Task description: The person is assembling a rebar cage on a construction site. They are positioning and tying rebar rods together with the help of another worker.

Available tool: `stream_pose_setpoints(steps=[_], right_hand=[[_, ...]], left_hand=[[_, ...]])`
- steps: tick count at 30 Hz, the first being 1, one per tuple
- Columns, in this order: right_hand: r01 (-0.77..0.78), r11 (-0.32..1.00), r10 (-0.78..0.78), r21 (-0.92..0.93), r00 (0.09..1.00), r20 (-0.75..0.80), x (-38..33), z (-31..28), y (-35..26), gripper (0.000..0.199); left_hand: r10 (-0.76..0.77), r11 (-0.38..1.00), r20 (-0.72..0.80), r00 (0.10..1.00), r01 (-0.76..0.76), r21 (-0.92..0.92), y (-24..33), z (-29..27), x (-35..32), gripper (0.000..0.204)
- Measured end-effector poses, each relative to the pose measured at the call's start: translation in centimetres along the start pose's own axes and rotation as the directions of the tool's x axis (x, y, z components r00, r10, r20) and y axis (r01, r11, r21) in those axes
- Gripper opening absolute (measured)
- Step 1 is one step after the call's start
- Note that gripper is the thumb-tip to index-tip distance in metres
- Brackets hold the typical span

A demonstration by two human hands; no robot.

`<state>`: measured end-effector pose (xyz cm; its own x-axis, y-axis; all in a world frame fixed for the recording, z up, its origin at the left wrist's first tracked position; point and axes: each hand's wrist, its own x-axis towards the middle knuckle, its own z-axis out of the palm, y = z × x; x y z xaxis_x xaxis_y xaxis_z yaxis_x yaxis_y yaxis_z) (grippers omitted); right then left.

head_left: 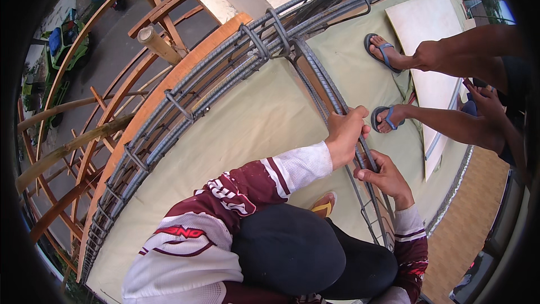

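A narrow cage of ribbed steel bars (320,71) runs from the long rebar bundle at the edge down between my knees and the other person's feet. My left hand (347,135) is closed on the upper bar of this cage; whether it also pinches a thin wire is hidden by the fingers. Just below it, my right hand (388,180) grips a bent steel stirrup (372,163) on the same cage, thumb on one side and fingers curled over the other. The cage lies in a slot between pale green sheets (264,112).
A long rebar bundle (214,95) with stirrups follows an orange-brown edge board (169,84). Beyond it, timber and bamboo scaffolding (73,146) stands over a road far below. Another person's sandalled foot (388,119) is close to my left hand. A white panel (427,28) lies at right.
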<state>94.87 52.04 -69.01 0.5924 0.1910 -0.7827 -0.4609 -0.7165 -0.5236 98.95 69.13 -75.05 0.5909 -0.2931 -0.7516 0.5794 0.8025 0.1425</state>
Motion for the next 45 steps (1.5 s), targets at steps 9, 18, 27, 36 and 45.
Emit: stream_pose_setpoints(steps=[9,18,27,36,45], right_hand=[[-0.218,0.939,0.152,0.265,0.956,0.249,0.2,-0.7,0.3,0.032],[-0.115,0.987,0.105,0.11,0.99,0.093,0.4,0.2,0.7,0.027],[-0.086,0.996,0.084,0.035,0.995,0.056,0.2,0.5,0.4,0.03],[-0.066,0.998,0.066,0.02,0.997,0.037,0.3,0.4,0.5,0.036],[-0.067,0.997,0.067,-0.039,0.998,-0.011,-0.5,0.0,-0.5,0.034]], left_hand=[[-0.031,0.997,0.129,0.991,0.041,-0.071,-0.2,-1.4,0.7,0.019],[0.336,0.941,0.062,0.94,-0.337,0.019,3.7,-11.3,6.7,0.059],[0.469,0.88,0.022,0.883,-0.465,-0.1,5.7,-9.4,9.0,0.063],[0.462,0.882,0.083,0.883,-0.447,-0.148,7.0,-3.1,5.3,0.03],[0.407,0.896,-0.06,0.912,-0.411,-0.171,7.9,-0.8,5.0,0.025]])
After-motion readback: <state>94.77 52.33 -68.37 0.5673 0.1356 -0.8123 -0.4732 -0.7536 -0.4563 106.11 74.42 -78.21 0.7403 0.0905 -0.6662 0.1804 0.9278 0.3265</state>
